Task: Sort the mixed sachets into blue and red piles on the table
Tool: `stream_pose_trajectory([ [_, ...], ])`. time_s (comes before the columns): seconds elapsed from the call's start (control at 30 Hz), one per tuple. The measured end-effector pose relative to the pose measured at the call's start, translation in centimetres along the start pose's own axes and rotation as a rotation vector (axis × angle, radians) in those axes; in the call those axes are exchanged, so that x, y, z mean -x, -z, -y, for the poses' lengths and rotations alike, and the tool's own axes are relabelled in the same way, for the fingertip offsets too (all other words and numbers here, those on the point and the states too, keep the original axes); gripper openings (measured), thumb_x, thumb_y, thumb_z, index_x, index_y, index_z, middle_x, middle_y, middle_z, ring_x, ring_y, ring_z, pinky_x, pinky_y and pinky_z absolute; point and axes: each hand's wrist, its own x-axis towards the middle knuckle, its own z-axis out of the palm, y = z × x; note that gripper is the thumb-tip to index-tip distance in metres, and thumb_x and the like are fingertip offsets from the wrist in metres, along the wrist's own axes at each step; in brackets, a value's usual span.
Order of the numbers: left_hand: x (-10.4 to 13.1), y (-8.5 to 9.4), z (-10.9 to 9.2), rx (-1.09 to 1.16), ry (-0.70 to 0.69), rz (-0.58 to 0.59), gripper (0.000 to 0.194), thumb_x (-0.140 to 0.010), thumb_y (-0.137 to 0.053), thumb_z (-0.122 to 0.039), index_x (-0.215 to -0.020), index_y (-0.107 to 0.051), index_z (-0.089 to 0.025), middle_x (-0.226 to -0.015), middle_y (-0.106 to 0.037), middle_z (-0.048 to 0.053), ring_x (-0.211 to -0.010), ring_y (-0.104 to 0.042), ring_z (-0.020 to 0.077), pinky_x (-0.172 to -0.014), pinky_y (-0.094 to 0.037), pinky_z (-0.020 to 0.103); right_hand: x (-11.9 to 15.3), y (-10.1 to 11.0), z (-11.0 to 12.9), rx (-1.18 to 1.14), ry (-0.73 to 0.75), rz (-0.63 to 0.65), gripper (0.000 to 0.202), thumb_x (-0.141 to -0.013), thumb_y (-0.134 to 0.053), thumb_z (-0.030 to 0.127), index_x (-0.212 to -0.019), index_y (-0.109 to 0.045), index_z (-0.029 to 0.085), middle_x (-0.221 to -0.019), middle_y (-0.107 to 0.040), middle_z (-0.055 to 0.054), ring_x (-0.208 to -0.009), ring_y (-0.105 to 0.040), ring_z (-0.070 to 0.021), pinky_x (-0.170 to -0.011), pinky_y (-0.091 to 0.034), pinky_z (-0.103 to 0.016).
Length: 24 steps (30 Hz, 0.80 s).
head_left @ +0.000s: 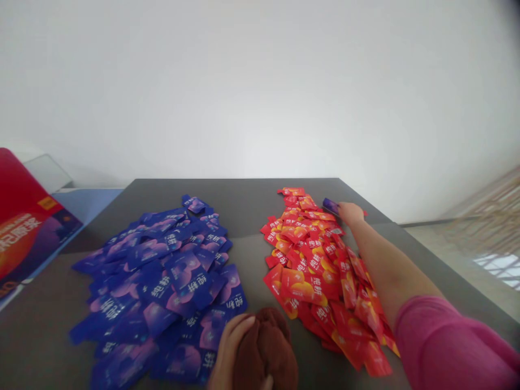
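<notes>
A pile of blue packets (162,287) covers the left part of the dark table (247,200), and a pile of red packets (312,254) lies to its right. At the bottom middle, my left hand (232,352) is wrapped round a brown cloth item (268,352). My right hand (351,213) reaches out to the far right of the red pile. Its fingers are closed on a blue-purple packet (331,205), just beside the red packets.
A red and purple printed box or board (28,227) stands at the left edge by a blue surface (89,203). Behind the table rises a white wall (252,86). Pale floor (455,238) shows at right.
</notes>
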Motion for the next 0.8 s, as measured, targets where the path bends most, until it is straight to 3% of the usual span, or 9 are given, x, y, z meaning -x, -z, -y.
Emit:
stream_pose_trajectory([
  [0.13,-0.7,0.8,-1.4,0.002,-0.069,0.111,0.059,-0.077,-0.062,-0.022,-0.133,-0.044,-0.027,-0.134,-0.049,0.012,-0.126,-0.05,0.0291,-0.103,-0.046,0.046,3.5,4.6,0.7,-0.077,-0.03,-0.151,0.041,-0.099,-0.034,0.031,-0.112,-0.067,0.01,-0.107,-0.069,-0.02,-0.097,-0.067,-0.0269,-0.076,-0.049,-0.035],
  [0.23,-0.8,1.0,-3.3,-0.032,-0.091,0.115,0.06,-0.078,-0.06,-0.016,-0.133,-0.04,-0.027,-0.135,-0.045,0.012,-0.127,-0.048,0.0268,-0.104,-0.045,0.046,8.6,7.2,3.2,-0.16,0.073,-0.243,0.044,-0.099,-0.031,0.033,-0.118,-0.066,0.014,-0.114,-0.069,-0.017,-0.102,-0.066,-0.0275,-0.076,-0.048,-0.033],
  [0.37,-0.5,0.8,-6.3,-0.106,-0.207,0.141,0.064,-0.075,-0.063,-0.014,-0.133,-0.039,-0.027,-0.139,-0.038,0.012,-0.13,-0.043,0.0259,-0.107,-0.042,0.045,20.7,7.5,7.9,-0.29,0.342,-0.224,0.032,-0.095,-0.045,0.038,-0.113,-0.069,0.026,-0.106,-0.074,-0.003,-0.093,-0.069,-0.0191,-0.077,-0.049,-0.025],
  [0.43,-0.7,1.2,-7.4,-0.173,-0.25,0.165,0.065,-0.072,-0.064,-0.013,-0.132,-0.043,-0.027,-0.139,-0.037,0.01,-0.13,-0.042,0.0263,-0.108,-0.04,0.044,27.8,7.1,9.5,-0.424,0.654,-0.167,0.03,-0.095,-0.045,0.032,-0.106,-0.072,0.025,-0.095,-0.076,-0.004,-0.084,-0.071,-0.0198,-0.072,-0.05,-0.027],
  [0.5,-1.2,2.1,-7.8,-0.216,-0.208,0.13,0.065,-0.069,-0.062,-0.009,-0.13,-0.047,-0.026,-0.137,-0.038,0.009,-0.128,-0.042,0.0261,-0.109,-0.038,0.043,33.7,7.2,9.8,-0.52,0.866,-0.088,0.031,-0.095,-0.042,0.028,-0.099,-0.073,0.025,-0.089,-0.076,-0.005,-0.077,-0.07,-0.0191,-0.069,-0.051,-0.028],
  [0.57,-1.8,3.6,-7.8,-0.215,-0.1,0.027,0.063,-0.07,-0.058,-0.006,-0.129,-0.048,-0.025,-0.134,-0.039,0.008,-0.126,-0.045,0.0247,-0.11,-0.037,0.042,37.7,8.0,9.3,-0.662,0.882,-0.107,0.031,-0.095,-0.043,0.028,-0.096,-0.074,0.023,-0.085,-0.076,-0.005,-0.073,-0.07,-0.0186,-0.066,-0.052,-0.027],
  [0.67,-2.1,5.6,-7.5,-0.182,-0.002,-0.074,0.055,-0.076,-0.057,-0.009,-0.128,-0.049,-0.025,-0.132,-0.039,0.008,-0.122,-0.048,0.0225,-0.11,-0.036,0.042,40.4,10.2,8.8,-0.841,0.722,-0.014,0.027,-0.092,-0.051,0.034,-0.086,-0.075,0.023,-0.076,-0.075,-0.002,-0.063,-0.068,-0.0173,-0.056,-0.051,-0.024],
  [0.73,-1.6,6.1,-7.6,-0.118,-0.068,0.02,0.057,-0.075,-0.062,-0.013,-0.129,-0.048,-0.024,-0.133,-0.04,0.008,-0.121,-0.049,0.0223,-0.109,-0.037,0.04,40.9,11.3,9.5,-0.901,0.659,0.151,0.027,-0.089,-0.056,0.038,-0.079,-0.075,0.022,-0.071,-0.073,0.0,-0.058,-0.066,-0.0164,-0.052,-0.048,-0.023],
  [0.8,-0.6,6.1,-8.0,-0.03,-0.213,0.207,0.06,-0.071,-0.068,-0.015,-0.128,-0.05,-0.024,-0.131,-0.045,0.008,-0.122,-0.05,0.0233,-0.109,-0.038,0.038,40.7,11.6,10.9,-0.968,0.654,0.312,0.03,-0.088,-0.056,0.042,-0.078,-0.075,0.022,-0.072,-0.073,0.0,-0.061,-0.067,-0.017,-0.056,-0.05,-0.024],
])
